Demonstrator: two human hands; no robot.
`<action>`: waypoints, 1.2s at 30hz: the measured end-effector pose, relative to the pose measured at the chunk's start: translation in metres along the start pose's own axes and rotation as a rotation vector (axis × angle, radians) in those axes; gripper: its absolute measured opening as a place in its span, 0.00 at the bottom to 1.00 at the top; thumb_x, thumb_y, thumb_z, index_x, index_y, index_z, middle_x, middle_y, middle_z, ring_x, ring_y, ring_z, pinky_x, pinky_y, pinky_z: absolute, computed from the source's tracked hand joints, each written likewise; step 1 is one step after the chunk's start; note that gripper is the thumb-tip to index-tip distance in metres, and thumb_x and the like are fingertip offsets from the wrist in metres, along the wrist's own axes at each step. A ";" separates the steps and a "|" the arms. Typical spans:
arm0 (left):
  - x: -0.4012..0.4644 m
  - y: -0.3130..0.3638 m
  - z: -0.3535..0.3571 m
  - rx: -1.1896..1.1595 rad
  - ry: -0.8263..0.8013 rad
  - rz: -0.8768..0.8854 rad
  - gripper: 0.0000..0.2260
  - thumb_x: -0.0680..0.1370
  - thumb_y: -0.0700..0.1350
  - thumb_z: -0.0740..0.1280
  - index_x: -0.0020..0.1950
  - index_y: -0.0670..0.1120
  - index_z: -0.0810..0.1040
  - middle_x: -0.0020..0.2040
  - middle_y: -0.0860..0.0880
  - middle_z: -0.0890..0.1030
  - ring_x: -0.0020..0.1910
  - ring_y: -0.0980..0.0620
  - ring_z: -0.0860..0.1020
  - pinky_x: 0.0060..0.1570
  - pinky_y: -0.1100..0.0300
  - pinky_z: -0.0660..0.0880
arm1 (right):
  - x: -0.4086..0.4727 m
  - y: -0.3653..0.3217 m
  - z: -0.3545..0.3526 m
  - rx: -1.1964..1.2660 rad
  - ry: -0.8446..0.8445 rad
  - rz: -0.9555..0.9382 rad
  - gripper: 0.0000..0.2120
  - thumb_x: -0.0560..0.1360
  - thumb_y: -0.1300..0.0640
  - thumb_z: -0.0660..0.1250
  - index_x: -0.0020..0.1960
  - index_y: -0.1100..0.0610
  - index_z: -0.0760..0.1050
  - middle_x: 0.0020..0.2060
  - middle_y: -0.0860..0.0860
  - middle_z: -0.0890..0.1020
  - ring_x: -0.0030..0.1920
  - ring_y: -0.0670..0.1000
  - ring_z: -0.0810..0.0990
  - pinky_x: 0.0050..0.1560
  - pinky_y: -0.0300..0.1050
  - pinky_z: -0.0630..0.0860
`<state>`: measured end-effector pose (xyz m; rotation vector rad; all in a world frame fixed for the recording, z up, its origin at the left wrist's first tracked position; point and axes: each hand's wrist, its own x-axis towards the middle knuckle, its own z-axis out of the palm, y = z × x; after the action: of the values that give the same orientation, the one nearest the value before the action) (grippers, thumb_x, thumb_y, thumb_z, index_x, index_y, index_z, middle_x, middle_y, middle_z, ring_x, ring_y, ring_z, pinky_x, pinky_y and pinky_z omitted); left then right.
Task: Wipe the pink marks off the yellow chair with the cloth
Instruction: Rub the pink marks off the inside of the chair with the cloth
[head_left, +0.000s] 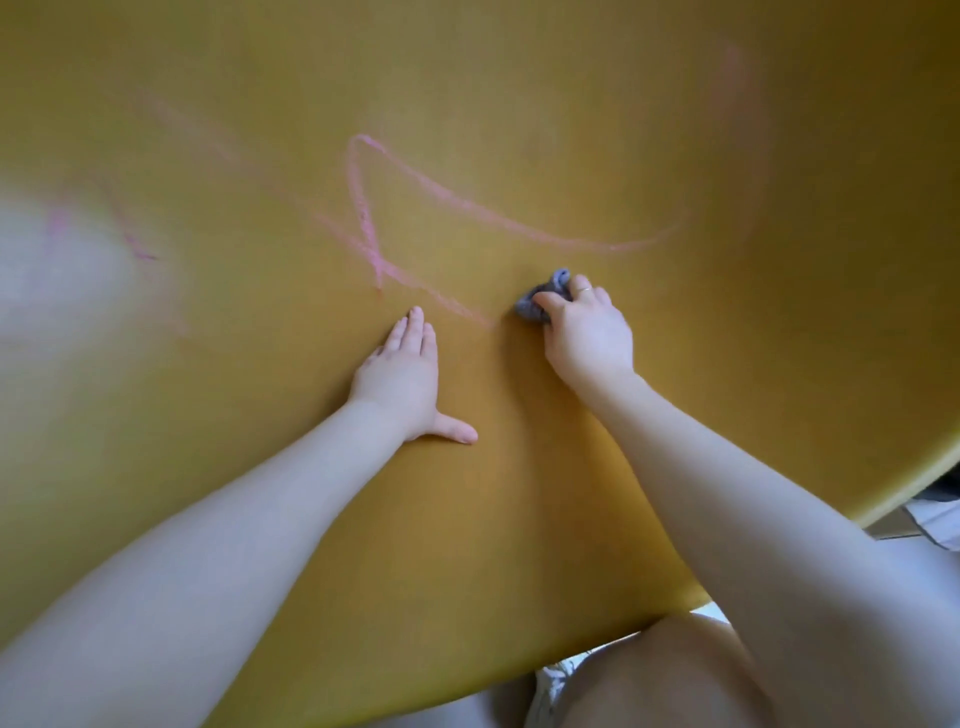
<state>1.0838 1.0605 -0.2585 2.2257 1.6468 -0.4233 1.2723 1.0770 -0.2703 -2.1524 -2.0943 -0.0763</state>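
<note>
On the yellow chair (519, 467), the right hand (589, 335) grips a bunched grey cloth (543, 299) pressed just right of the pink marks (415, 208), while the left hand (402, 376) rests flat, fingers straight, nearby.

Light: soft and diffuse, with a pale washed-out glare patch (57, 270) at 9 o'clock.
Floor: pale strip (714, 613) at 5 o'clock, mostly hidden.
White fabric: striped fold (937, 522) at 4 o'clock, edge of frame; what it is cannot be told.
Walls, windows: out of view.
</note>
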 end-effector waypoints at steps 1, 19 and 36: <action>0.000 -0.001 0.001 -0.005 0.001 0.005 0.59 0.63 0.70 0.68 0.77 0.40 0.40 0.77 0.45 0.36 0.76 0.50 0.41 0.73 0.56 0.52 | 0.006 0.005 -0.003 -0.018 0.023 0.078 0.15 0.76 0.62 0.57 0.60 0.55 0.74 0.59 0.59 0.71 0.54 0.59 0.70 0.40 0.45 0.62; 0.007 0.012 -0.016 0.103 -0.042 0.080 0.55 0.66 0.68 0.68 0.77 0.42 0.42 0.77 0.46 0.37 0.77 0.48 0.44 0.73 0.55 0.47 | -0.008 0.066 -0.041 -0.082 0.008 -0.009 0.16 0.77 0.61 0.58 0.61 0.50 0.76 0.56 0.58 0.72 0.53 0.60 0.69 0.43 0.46 0.59; 0.051 0.057 -0.024 0.017 0.038 0.139 0.60 0.61 0.69 0.70 0.77 0.42 0.39 0.77 0.46 0.35 0.76 0.50 0.41 0.74 0.55 0.45 | 0.008 0.121 -0.089 -0.305 0.225 0.010 0.17 0.68 0.60 0.52 0.40 0.59 0.80 0.41 0.61 0.77 0.36 0.61 0.74 0.34 0.47 0.69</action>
<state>1.1536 1.0989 -0.2533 2.3565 1.4998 -0.3616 1.3984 1.0705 -0.1887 -2.1882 -2.0508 -0.6449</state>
